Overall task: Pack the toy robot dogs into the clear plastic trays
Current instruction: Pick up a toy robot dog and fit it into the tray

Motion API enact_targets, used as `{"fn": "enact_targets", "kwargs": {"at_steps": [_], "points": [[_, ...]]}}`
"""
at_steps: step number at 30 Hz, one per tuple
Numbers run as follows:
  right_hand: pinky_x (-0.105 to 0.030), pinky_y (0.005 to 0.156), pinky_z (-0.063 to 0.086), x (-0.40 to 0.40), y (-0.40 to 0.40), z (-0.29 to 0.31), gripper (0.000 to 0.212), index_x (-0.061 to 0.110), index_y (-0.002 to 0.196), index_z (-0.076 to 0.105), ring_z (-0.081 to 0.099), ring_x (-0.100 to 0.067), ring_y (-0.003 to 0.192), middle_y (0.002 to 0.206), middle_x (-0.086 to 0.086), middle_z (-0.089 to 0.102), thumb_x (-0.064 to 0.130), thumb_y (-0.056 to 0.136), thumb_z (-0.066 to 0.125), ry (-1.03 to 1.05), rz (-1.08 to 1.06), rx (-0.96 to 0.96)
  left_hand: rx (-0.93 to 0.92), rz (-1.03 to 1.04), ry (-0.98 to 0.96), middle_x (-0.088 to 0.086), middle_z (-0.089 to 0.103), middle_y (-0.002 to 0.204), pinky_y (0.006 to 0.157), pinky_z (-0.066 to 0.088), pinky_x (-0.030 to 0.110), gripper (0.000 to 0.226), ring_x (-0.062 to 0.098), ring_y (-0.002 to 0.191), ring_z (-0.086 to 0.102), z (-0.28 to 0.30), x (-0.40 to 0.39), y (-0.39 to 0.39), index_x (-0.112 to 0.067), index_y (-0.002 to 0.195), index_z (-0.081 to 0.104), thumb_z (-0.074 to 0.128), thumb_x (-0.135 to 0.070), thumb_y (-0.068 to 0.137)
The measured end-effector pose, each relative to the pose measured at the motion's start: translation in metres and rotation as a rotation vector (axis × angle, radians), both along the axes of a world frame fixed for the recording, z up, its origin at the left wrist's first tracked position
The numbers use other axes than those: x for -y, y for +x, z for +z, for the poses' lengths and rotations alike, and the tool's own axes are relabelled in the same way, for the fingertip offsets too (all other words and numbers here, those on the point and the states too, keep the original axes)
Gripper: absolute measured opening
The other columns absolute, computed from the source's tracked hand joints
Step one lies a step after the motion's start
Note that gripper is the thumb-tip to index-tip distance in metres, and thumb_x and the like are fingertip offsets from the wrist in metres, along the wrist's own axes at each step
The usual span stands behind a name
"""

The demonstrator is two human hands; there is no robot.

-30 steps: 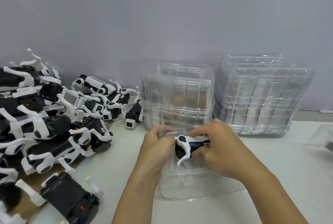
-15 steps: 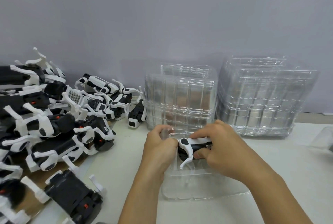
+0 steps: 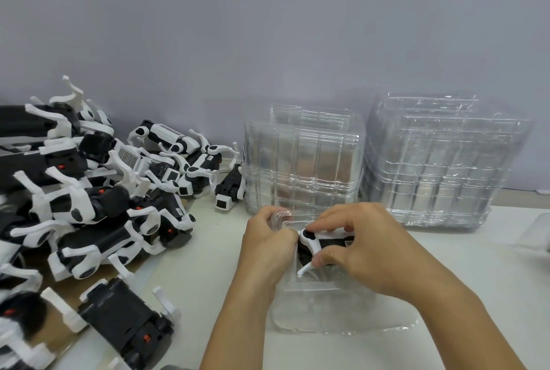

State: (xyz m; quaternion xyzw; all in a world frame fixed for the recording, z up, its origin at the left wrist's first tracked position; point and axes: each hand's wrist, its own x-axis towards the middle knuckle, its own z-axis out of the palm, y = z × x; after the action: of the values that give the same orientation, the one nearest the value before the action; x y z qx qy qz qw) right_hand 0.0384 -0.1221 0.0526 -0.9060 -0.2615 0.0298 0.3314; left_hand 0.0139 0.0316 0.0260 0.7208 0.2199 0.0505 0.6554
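left hand (image 3: 269,246): gripping the clear plastic tray (image 3: 342,313) at its left edge
right hand (image 3: 366,246): pinching the toy robot dog (image 3: 315,246)
dog: sitting in the tray on the table (image 3: 476,295)

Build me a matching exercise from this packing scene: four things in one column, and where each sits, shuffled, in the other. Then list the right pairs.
Things
1. toy dog being packed
2. pile of toy dogs
3. taller tray stack
4. left hand

Places
A. at the back right of the table, against the wall
B. on the left side of the table
C. gripping the left edge of the front tray
D. under the right hand, in the front tray

Pairs: 1-D, 2-B, 3-A, 4-C
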Motion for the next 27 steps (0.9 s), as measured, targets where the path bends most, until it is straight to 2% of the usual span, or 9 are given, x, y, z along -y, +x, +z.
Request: {"fn": "enact_targets", "kwargs": {"at_steps": [4, 9, 11, 14, 17, 19, 23, 25, 27], "points": [[-0.016, 0.085, 0.048, -0.005, 0.000, -0.001, 0.031, 0.034, 0.103, 0.078, 0.059, 0.004, 0.097, 0.099, 0.024, 0.069, 0.028, 0.073, 0.087, -0.008, -0.011, 0.006, 0.006, 0.002, -0.002, -0.008, 0.066, 0.097, 0.049, 0.041, 0.008, 0.040, 0.006, 0.084, 0.062, -0.001, -0.001, 0.001, -0.026, 0.106, 0.065, 0.060, 0.003, 0.080], [-0.009, 0.071, 0.044, -0.006, 0.000, -0.003, 0.030, 0.036, 0.098, 0.078, 0.055, 0.009, 0.096, 0.093, 0.030, 0.065, 0.026, 0.071, 0.089, -0.011, -0.033, -0.011, 0.000, -0.007, 0.002, -0.005, 0.066, 0.104, 0.061, 0.042, 0.019, 0.041, 0.010, 0.090, 0.063, -0.002, -0.001, 0.002, -0.027, 0.109, 0.064, 0.060, 0.002, 0.080], [-0.014, 0.084, 0.042, -0.006, 0.000, -0.005, 0.030, 0.041, 0.093, 0.076, 0.053, 0.004, 0.100, 0.089, 0.036, 0.060, 0.030, 0.069, 0.090, 0.004, -0.065, 0.007, 0.007, -0.009, 0.011, -0.006, 0.066, 0.103, 0.058, 0.043, 0.014, 0.040, 0.007, 0.088, 0.062, -0.003, -0.002, 0.002, -0.027, 0.107, 0.064, 0.060, 0.002, 0.080], [-0.035, 0.105, 0.036, -0.006, 0.000, -0.005, 0.030, 0.047, 0.088, 0.072, 0.045, 0.004, 0.106, 0.087, 0.041, 0.053, 0.034, 0.067, 0.090, 0.018, -0.073, 0.016, 0.025, -0.025, 0.025, -0.009, 0.065, 0.103, 0.057, 0.041, 0.012, 0.036, 0.001, 0.087, 0.059, -0.004, -0.002, 0.002, -0.028, 0.107, 0.062, 0.059, 0.000, 0.084], [-0.035, 0.109, 0.029, -0.004, 0.000, -0.004, 0.032, 0.044, 0.100, 0.075, 0.038, 0.015, 0.102, 0.088, 0.044, 0.048, 0.038, 0.071, 0.087, -0.025, -0.039, 0.026, 0.036, -0.034, 0.025, -0.017, 0.061, 0.101, 0.062, 0.037, 0.014, 0.022, -0.006, 0.087, 0.054, -0.004, -0.002, 0.004, -0.029, 0.108, 0.061, 0.058, -0.014, 0.092], [-0.033, 0.109, 0.028, -0.001, 0.000, -0.002, 0.034, 0.042, 0.104, 0.075, 0.040, 0.015, 0.104, 0.089, 0.044, 0.049, 0.040, 0.072, 0.086, -0.033, -0.019, 0.033, 0.038, -0.045, 0.013, -0.022, 0.059, 0.100, 0.064, 0.035, 0.014, 0.013, -0.009, 0.087, 0.051, -0.005, -0.003, 0.005, -0.029, 0.107, 0.062, 0.058, -0.025, 0.095], [-0.021, 0.100, 0.039, 0.018, 0.004, 0.008, 0.028, 0.044, 0.102, 0.075, 0.051, 0.009, 0.109, 0.099, 0.035, 0.060, 0.043, 0.075, 0.083, 0.049, -0.082, 0.042, 0.039, -0.109, 0.034, -0.020, 0.059, 0.116, 0.069, 0.034, 0.012, 0.023, -0.012, 0.098, 0.050, -0.008, -0.006, 0.004, -0.030, 0.112, 0.062, 0.066, -0.039, 0.090], [-0.015, 0.088, 0.039, 0.036, 0.010, 0.012, 0.023, 0.044, 0.098, 0.075, 0.055, 0.010, 0.104, 0.101, 0.030, 0.064, 0.039, 0.077, 0.083, 0.054, -0.146, 0.067, 0.034, -0.123, 0.059, -0.017, 0.058, 0.124, 0.070, 0.034, 0.011, 0.033, -0.002, 0.108, 0.054, -0.009, -0.006, 0.003, -0.030, 0.116, 0.060, 0.071, -0.042, 0.087], [-0.014, 0.081, 0.038, 0.054, 0.013, 0.015, 0.020, 0.045, 0.093, 0.074, 0.055, 0.010, 0.101, 0.100, 0.029, 0.064, 0.037, 0.076, 0.083, 0.026, -0.201, 0.049, 0.038, -0.126, 0.067, -0.017, 0.059, 0.123, 0.067, 0.035, 0.006, 0.035, -0.004, 0.106, 0.055, -0.009, -0.006, 0.003, -0.031, 0.115, 0.060, 0.074, -0.039, 0.085]]}}
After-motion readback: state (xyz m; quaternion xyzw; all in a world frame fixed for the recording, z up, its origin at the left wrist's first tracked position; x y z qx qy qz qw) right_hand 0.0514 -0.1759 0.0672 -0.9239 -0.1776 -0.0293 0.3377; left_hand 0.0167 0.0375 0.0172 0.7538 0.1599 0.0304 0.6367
